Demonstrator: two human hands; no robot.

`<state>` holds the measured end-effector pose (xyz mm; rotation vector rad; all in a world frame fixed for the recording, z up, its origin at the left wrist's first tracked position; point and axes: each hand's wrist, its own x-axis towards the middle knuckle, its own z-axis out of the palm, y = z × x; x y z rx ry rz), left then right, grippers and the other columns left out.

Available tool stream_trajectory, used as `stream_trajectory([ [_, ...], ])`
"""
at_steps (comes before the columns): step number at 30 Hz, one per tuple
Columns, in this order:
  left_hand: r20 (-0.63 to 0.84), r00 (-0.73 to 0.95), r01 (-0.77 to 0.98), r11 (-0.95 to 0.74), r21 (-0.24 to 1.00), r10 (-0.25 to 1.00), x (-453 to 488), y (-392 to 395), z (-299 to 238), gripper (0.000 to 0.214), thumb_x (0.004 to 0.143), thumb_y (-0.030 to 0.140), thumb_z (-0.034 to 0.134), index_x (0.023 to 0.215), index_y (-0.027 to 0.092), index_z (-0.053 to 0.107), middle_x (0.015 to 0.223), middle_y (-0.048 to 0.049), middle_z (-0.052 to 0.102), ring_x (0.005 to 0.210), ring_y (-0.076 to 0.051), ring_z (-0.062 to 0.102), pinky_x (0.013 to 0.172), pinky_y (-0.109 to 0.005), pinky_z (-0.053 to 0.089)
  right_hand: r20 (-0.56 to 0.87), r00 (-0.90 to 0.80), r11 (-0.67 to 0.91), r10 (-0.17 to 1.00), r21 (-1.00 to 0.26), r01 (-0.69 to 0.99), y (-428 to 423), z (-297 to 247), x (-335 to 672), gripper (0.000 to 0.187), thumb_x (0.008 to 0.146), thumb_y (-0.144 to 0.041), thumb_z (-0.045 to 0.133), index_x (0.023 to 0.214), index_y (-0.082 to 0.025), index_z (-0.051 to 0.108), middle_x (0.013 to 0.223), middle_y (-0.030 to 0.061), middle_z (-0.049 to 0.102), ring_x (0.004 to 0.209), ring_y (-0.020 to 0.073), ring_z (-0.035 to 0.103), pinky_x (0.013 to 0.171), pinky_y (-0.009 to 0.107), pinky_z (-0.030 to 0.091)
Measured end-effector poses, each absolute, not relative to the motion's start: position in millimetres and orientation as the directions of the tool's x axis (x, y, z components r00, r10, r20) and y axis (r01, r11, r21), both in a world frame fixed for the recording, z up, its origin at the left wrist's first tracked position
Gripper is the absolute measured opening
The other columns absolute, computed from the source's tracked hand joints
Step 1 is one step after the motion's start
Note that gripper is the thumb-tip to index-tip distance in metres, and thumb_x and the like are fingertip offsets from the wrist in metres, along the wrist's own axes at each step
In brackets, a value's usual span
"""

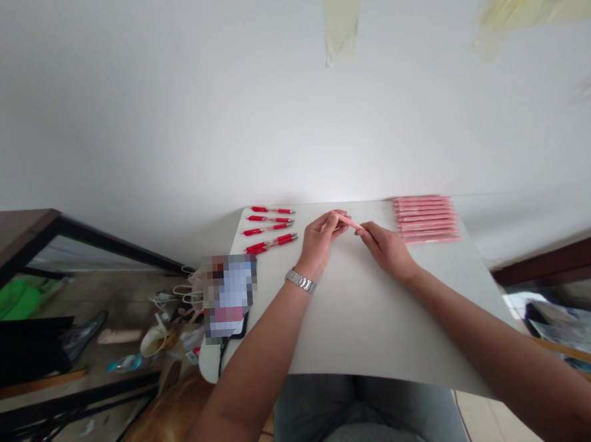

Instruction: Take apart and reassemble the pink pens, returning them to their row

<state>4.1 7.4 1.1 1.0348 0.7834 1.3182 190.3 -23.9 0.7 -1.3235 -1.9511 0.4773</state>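
Observation:
My left hand (321,236) and my right hand (384,245) meet over the middle of a white table (361,317). Both pinch one pink pen sleeve (352,223), the left at its far end and the right at its near end. A silver watch (300,281) sits on my left wrist. To the left lie several red pens (270,228) in a column. To the right, a neat stack of pink packaged pens (427,218) rests near the wall.
A phone (229,298) with a cable lies at the table's left edge. Below on the floor are cables, cups and clutter (156,329). A dark glass-topped desk (51,242) stands left. A white wall rises just behind the table.

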Motion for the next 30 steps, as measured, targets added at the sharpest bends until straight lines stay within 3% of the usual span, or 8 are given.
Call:
stream_trajectory([
  [6, 0.109, 0.073, -0.309, -0.082, 0.947, 0.991, 4.2, 5.1, 2.7, 0.044, 0.091, 0.06, 0.07, 0.088, 0.018, 0.082, 0.121, -0.0109, 0.075, 0.108, -0.022, 0.072, 0.099, -0.035, 0.06, 0.43, -0.251, 0.474, 0.867, -0.554, 0.685, -21.8, -0.5, 190.2, 0.035, 0.109, -0.051, 0.039, 0.107, -0.024, 0.062, 0.085, 0.0086, 0.069, 0.078, 0.0244, 0.064, 0.07, 0.033, 0.045],
  [11, 0.103, 0.058, -0.321, -0.079, 0.944, 0.993, 5.0, 4.1, 2.5, 0.04, 0.091, 0.057, 0.071, 0.091, 0.018, 0.083, 0.122, -0.0109, 0.076, 0.111, -0.022, 0.072, 0.098, -0.033, 0.061, 0.45, -0.232, 0.481, 0.862, -0.586, 0.652, -21.8, -0.7, 190.8, 0.028, 0.107, -0.046, 0.046, 0.113, -0.024, 0.062, 0.098, 0.01, 0.072, 0.081, 0.0237, 0.065, 0.073, 0.034, 0.048],
  [14, 0.107, 0.058, -0.337, -0.081, 0.938, 0.993, 5.8, 4.6, 1.5, 0.037, 0.092, 0.054, 0.072, 0.092, 0.018, 0.083, 0.121, -0.0105, 0.076, 0.111, -0.022, 0.072, 0.097, -0.033, 0.061, 0.458, -0.212, 0.477, 0.864, -0.604, 0.639, -23.1, 0.3, 190.0, 0.03, 0.107, -0.047, 0.047, 0.116, -0.023, 0.064, 0.098, 0.0097, 0.071, 0.08, 0.023, 0.065, 0.073, 0.035, 0.049],
  [19, 0.088, 0.042, -0.346, -0.068, 0.936, 0.995, 6.1, 5.4, 0.7, 0.037, 0.089, 0.054, 0.074, 0.09, 0.018, 0.082, 0.12, -0.0111, 0.077, 0.109, -0.022, 0.073, 0.097, -0.034, 0.061, 0.467, -0.241, 0.506, 0.851, -0.604, 0.616, -23.3, 4.8, 188.1, 0.039, 0.111, -0.046, 0.035, 0.113, -0.023, 0.067, 0.092, 0.0098, 0.066, 0.084, 0.024, 0.064, 0.076, 0.037, 0.049],
  [26, 0.061, 0.046, -0.345, -0.041, 0.938, 0.997, 6.7, 4.5, 2.6, 0.039, 0.085, 0.055, 0.08, 0.091, 0.017, 0.083, 0.116, -0.0121, 0.078, 0.095, -0.02, 0.075, 0.097, -0.038, 0.061, 0.472, -0.215, 0.489, 0.855, -0.594, 0.639, -21.8, 0.5, 191.8, 0.023, 0.107, -0.041, 0.048, 0.106, -0.023, 0.062, 0.093, 0.0083, 0.066, 0.077, 0.0214, 0.06, 0.07, 0.034, 0.047],
  [30, 0.054, 0.036, -0.35, -0.038, 0.936, 0.998, 7.6, 5.5, 1.3, 0.038, 0.083, 0.053, 0.082, 0.089, 0.016, 0.082, 0.11, -0.012, 0.079, 0.087, -0.017, 0.073, 0.09, -0.035, 0.061, 0.449, -0.18, 0.445, 0.875, -0.604, 0.661, -23.0, -3.7, 191.4, 0.019, 0.104, -0.041, 0.053, 0.103, -0.023, 0.058, 0.092, 0.007, 0.069, 0.073, 0.0205, 0.062, 0.066, 0.032, 0.047],
])
